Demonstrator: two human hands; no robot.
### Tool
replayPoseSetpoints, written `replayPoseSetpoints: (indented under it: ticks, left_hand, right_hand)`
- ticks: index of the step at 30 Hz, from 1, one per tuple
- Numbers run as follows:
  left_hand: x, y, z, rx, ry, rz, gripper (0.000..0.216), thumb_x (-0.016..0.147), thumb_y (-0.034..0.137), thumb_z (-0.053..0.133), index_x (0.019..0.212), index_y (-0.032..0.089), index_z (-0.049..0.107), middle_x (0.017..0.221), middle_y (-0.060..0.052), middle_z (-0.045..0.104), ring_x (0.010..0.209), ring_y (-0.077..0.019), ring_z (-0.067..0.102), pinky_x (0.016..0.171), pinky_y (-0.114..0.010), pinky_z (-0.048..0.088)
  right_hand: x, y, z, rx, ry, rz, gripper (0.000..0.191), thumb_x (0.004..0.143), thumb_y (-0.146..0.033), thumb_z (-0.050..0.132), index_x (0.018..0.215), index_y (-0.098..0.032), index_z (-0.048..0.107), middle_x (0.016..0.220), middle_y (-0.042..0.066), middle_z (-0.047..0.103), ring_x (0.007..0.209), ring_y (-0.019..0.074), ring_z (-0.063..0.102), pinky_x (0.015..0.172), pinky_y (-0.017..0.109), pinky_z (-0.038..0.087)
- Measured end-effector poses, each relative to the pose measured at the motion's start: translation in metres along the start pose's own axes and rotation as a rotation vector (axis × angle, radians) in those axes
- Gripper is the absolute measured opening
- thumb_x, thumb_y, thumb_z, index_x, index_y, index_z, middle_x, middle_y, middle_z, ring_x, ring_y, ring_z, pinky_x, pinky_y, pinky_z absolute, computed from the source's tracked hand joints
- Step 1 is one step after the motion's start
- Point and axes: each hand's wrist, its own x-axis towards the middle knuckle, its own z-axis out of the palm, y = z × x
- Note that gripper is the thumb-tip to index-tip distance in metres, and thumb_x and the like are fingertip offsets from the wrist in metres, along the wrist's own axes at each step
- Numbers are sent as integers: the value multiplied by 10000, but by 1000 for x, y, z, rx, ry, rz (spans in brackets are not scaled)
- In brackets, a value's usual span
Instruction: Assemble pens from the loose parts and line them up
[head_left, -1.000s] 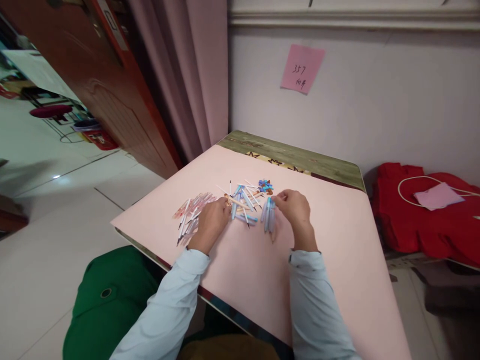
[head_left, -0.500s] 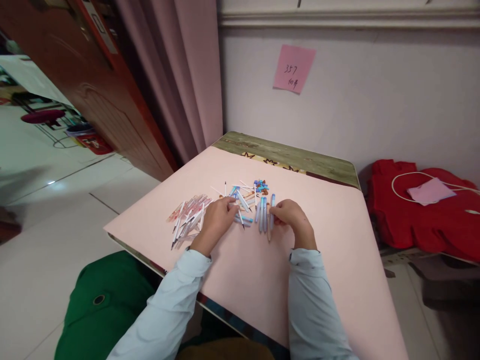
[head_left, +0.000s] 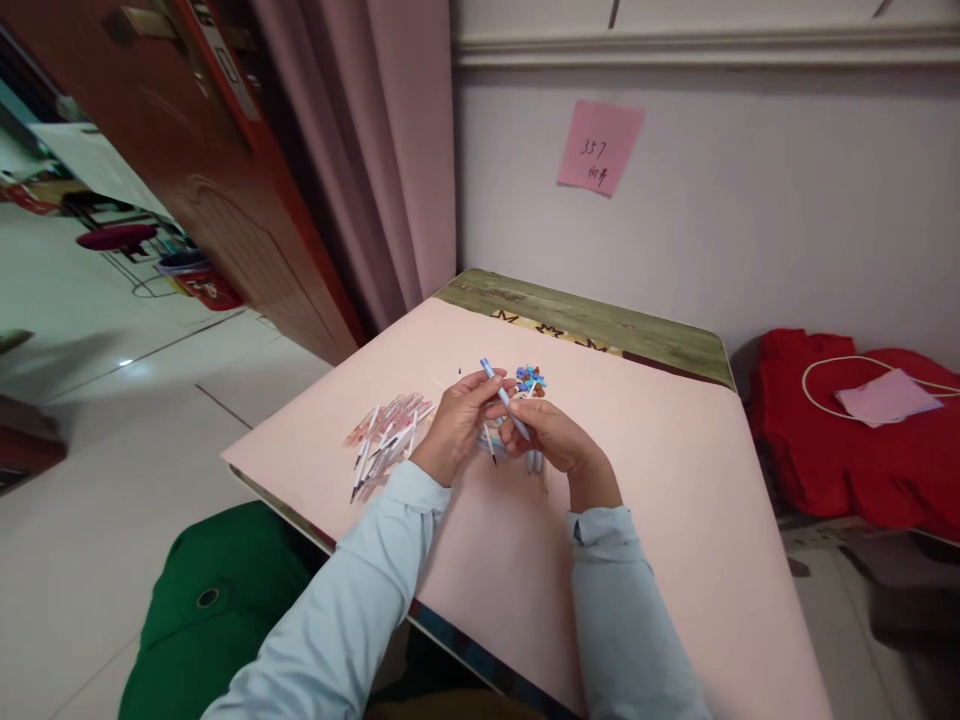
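Observation:
A slim blue marker pen (head_left: 504, 397) slants between my two hands above the table. My left hand (head_left: 456, 422) pinches it near its upper, blue end. Lower down, the fingers of my right hand (head_left: 559, 436) are closed on the same pen. Left of my hands spreads a pile of pinkish clear pen barrels (head_left: 401, 408), with white dark-tipped pen cores (head_left: 375, 458) scattered over it. Behind my right hand sits a heap of small blue and brown pieces (head_left: 531, 379). More pale blue pens (head_left: 535, 462) lie partly hidden beneath my right hand.
A pale pink sheet (head_left: 675, 520) covers the table up to its green wood-patterned far edge (head_left: 600, 308). Red cloth (head_left: 787, 430) lies on a seat at right. A green cloth-covered stool (head_left: 217, 620) stands at lower left. Beyond are a curtain (head_left: 390, 150) and a wooden door (head_left: 262, 210).
My right hand has lifted a blue marker pen from the row and brought it left. My left hand has risen from the pile and now grips it too. The view has shifted slightly.

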Motion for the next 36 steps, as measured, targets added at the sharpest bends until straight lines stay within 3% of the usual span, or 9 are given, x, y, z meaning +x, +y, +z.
replayPoseSetpoints:
  ticks: [6, 9, 14, 20, 22, 24, 27, 31, 36]
  left_hand:
    - [-1, 3, -5, 13, -136, -26, 374, 696, 334, 802, 992, 127, 706, 927, -115, 738, 502, -97, 558, 521, -282, 511]
    - [0, 2, -8, 53, -43, 71, 297, 665, 310, 816, 865, 113, 718, 850, -96, 739, 502, -89, 540, 515, -256, 480]
    - [7, -5, -9, 25, 148, 95, 273, 591, 299, 843, 733, 115, 700, 716, -58, 710, 634, -141, 639, 594, -246, 492]
    - [19, -13, -7, -5, 138, 6, 258, 593, 250, 835, 694, 104, 647, 606, -27, 644, 552, -115, 598, 565, -232, 478]
    - [22, -16, -3, -25, 156, -4, 306, 610, 229, 823, 832, 88, 667, 612, -21, 644, 529, -111, 588, 541, -227, 466]
    - [23, -19, 2, -36, 192, 22, 559, 625, 207, 819, 1136, 86, 628, 653, -13, 666, 521, -108, 586, 535, -226, 465]
    - [22, -19, 11, 5, 213, 81, 913, 660, 184, 809, 1465, 141, 382, 698, -3, 687, 525, -110, 598, 544, -228, 477]
    - [22, -15, 20, 71, 208, 104, 862, 705, 186, 788, 1475, 165, 400, 707, -12, 694, 519, -108, 606, 552, -224, 492]
    - [30, -14, 21, 39, 217, 133, 833, 702, 172, 786, 1454, 176, 429, 737, -25, 690, 582, -149, 666, 613, -270, 548]
  right_hand:
    - [4, 5, 0, 67, -22, -36, 434, 771, -606, 645, 795, -172, 641, 585, -19, 564, 486, 103, 490, 510, 230, 422]
    - [8, 5, 5, -25, -8, -49, 422, 772, -600, 641, 805, -180, 627, 611, -24, 573, 516, 105, 505, 520, 224, 414]
    - [15, 8, 13, -230, 184, -130, 373, 698, -530, 727, 726, -192, 572, 570, -55, 528, 529, 103, 484, 552, 230, 408]
    - [19, 11, 15, -256, 337, -25, 482, 869, -620, 479, 795, -177, 654, 447, -71, 392, 407, 103, 345, 440, 235, 297]
    - [19, 12, 12, -236, 364, -14, 478, 866, -602, 489, 776, -166, 663, 484, -39, 485, 422, 104, 404, 455, 234, 335]
    - [20, 14, 7, -288, 422, -27, 430, 840, -569, 540, 748, -167, 661, 578, 9, 607, 492, 117, 510, 500, 233, 391]
    - [20, 16, 0, -459, 565, -66, 335, 765, -523, 646, 731, -190, 655, 656, 17, 669, 588, 139, 582, 555, 232, 425]
    - [17, 14, -4, -544, 674, -90, 348, 676, -528, 737, 781, -209, 647, 653, -15, 641, 579, 132, 547, 536, 225, 388]
    - [12, 7, -6, -233, 466, -30, 529, 843, -661, 484, 754, -169, 656, 482, -55, 405, 422, 94, 327, 434, 238, 256]
